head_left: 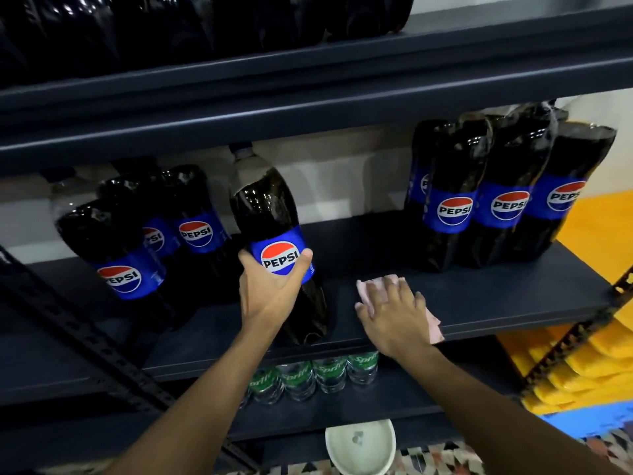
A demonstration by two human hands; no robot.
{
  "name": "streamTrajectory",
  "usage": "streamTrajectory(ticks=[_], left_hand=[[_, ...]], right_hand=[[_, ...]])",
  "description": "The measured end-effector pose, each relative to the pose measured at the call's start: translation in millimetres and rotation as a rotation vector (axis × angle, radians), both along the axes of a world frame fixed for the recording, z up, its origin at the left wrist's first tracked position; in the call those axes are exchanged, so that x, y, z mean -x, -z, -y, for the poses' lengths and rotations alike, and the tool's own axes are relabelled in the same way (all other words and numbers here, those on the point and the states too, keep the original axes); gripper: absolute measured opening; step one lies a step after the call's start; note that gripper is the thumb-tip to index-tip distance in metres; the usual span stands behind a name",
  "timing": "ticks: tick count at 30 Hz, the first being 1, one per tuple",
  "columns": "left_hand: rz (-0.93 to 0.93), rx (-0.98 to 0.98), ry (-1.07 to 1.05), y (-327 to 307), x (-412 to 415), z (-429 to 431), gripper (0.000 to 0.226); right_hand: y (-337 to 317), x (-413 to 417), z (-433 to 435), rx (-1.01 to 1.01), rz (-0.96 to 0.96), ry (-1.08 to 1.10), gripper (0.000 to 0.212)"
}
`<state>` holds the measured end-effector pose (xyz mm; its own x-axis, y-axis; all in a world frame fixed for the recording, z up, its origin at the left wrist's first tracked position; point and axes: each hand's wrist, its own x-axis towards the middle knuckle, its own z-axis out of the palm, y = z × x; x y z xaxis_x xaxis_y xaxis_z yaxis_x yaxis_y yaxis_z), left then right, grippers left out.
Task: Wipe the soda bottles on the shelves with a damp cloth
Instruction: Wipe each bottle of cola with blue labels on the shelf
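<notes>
A large Pepsi bottle (270, 214) with dark cola and a blue label stands tilted at the middle of the dark shelf (496, 296). My left hand (270, 289) grips it around the label. My right hand (390, 313) lies flat with spread fingers on a pink cloth (373, 286), pressing it onto the shelf board just right of the bottle. More Pepsi bottles stand at the left (126, 255) and a shrink-wrapped group at the right (493, 200).
Dark bottles (191, 25) fill the upper shelf. Small Sprite bottles (315, 375) stand on the shelf below. A white bowl (359, 447) sits on the patterned floor beneath. Yellow packs (589, 365) lie at the right beyond the perforated upright.
</notes>
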<state>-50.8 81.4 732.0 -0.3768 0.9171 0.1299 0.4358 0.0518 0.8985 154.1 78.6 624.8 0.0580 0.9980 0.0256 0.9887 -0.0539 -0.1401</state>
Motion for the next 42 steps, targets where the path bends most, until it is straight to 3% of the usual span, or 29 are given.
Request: streamTrajectory(ticks=[3,7,11,13,15,18,23,26,30,36,42], left_hand=[[-0.002,-0.053,-0.005,3.9,2.2,1.4,0.072],[0.032,-0.096,0.032,11.9,6.7,6.8,0.083],[0.052,-0.091,0.122,15.2,9.8,11.7,0.093],[0.071,-0.095,0.162,14.0,11.6,12.0,0.09],[0.107,-0.116,0.21,14.5,14.8,13.2,0.085],[0.126,-0.121,0.227,22.4,25.4,20.8,0.101],[0.08,-0.046,0.191,52.4,43.1,38.0,0.06],[0.077,-0.011,0.185,61.5,53.7,42.1,0.046],[0.09,-0.009,0.144,64.1,68.1,43.1,0.046],[0.121,-0.026,0.033,62.6,99.0,41.3,0.043],[0.014,0.013,-0.047,67.5,141.6,29.8,0.069]], right_hand=[[-1.3,2.4,-0.2,0.015,-0.014,0.006,0.062],[-2.4,1.9,2.6,0.001,-0.003,0.014,0.068],[-15.2,10.4,3.5,0.041,-0.109,0.033,0.062],[-25.5,17.7,6.6,-0.039,-0.231,-0.026,0.062],[-39.6,26.8,11.0,-0.105,-0.491,-0.135,0.06],[-56.5,40.8,13.4,-0.097,-0.752,-0.265,0.064],[-59.0,58.1,12.0,0.015,-0.869,-0.311,0.09],[-48.3,66.5,12.8,-0.058,-0.901,-0.261,0.09],[-48.6,87.6,11.2,-0.109,-0.901,-0.252,0.07],[-50.6,138.5,0.1,-0.119,-0.899,-0.313,0.066],[-51.6,189.4,-14.2,-0.134,-0.882,-0.333,0.066]])
